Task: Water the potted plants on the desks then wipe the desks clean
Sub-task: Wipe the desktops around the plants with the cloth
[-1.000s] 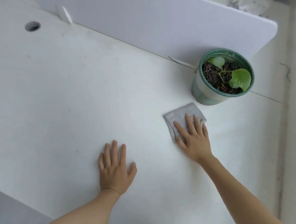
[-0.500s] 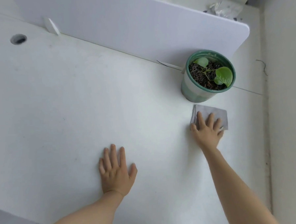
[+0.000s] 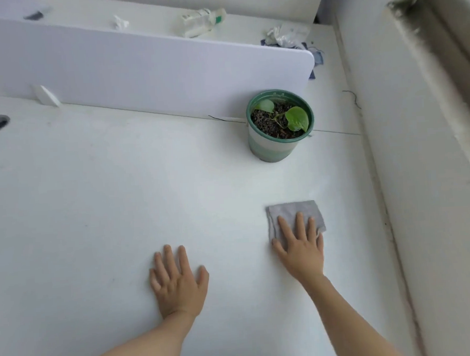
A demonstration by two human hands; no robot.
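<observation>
A cloth is pressed on the white surface.
At lower right it is held down by the right hand, fingers straight; the left hand is laid flat, fingers released; the potted plant is seen upper right.

bench: smooth matt white laminate | cloth: soft grey fabric, slightly fuzzy | pot: smooth green-and-white plastic | divider panel: smooth matt white

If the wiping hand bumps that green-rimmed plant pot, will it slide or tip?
The pot looks squat and full of soil, so it probably slides rather than tips. It narrows toward its base, so a push up high might rock it. The smooth desk likely favours sliding.
</observation>
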